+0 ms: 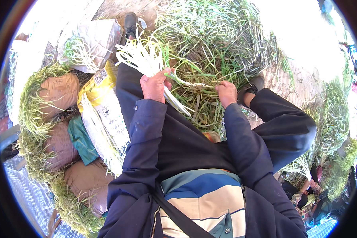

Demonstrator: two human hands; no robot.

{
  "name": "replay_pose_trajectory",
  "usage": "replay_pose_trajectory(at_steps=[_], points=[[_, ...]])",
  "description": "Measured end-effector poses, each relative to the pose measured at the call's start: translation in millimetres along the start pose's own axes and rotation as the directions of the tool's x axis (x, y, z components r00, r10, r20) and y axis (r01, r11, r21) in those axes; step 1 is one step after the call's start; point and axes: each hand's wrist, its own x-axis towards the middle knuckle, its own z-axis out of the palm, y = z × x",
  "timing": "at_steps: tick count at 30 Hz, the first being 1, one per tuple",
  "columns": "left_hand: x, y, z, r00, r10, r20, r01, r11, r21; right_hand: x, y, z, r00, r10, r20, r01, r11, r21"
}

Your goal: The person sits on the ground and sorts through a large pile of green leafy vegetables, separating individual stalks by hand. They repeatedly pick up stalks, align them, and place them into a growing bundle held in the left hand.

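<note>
My left hand (155, 84) is closed around a bunch of long pale stalks (142, 58), perhaps garlic shoots or chives. Their white ends fan out above the fist, and more stalks stick out below it towards the right. From this fist a few green-and-white stalks (189, 83) stretch across to my right hand (227, 90). The right fingertips pinch together at the brownish tip of these stalks; whether they grip it is hard to see. Below both hands lies a large heap of loose green leaves and stalks (208, 59), between my legs.
At the left, a yellow-and-white printed sack (108, 119) carries a row of pale stalks. Stuffed brown sacks (59, 92) edged with greens lie beyond. A whitish sack (99, 38) with a small bunch stands at upper left. At lower right, another person's hand (308, 184) holds pale stalks.
</note>
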Motion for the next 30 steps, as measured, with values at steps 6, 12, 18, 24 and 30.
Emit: replay_pose_trajectory(at_steps=[6,12,18,24,30], points=[[-0.2,-10.9,4.0,0.995,-0.038,0.09,0.034,0.998,0.047,-22.7,-60.2,7.2,0.929,-0.196,0.315,0.153,0.976,0.157],[-7.9,-18.1,11.5,0.995,-0.091,0.043,0.089,0.995,0.047,-51.1,-107.8,30.9,0.841,-0.247,0.482,-0.031,0.867,0.498],[-9.8,-20.1,12.0,0.991,-0.119,0.058,0.114,0.99,0.079,-50.4,-100.2,37.7,0.845,-0.194,0.499,-0.176,0.779,0.602],[-6.8,-22.9,13.8,0.993,-0.115,0.024,0.112,0.989,0.092,-44.2,-92.8,29.8,0.826,-0.188,0.532,-0.224,0.756,0.615],[-5.2,-22.7,13.0,0.992,-0.122,0.023,0.12,0.988,0.099,-39.9,-86.4,24.5,0.816,-0.189,0.546,-0.243,0.745,0.621]])
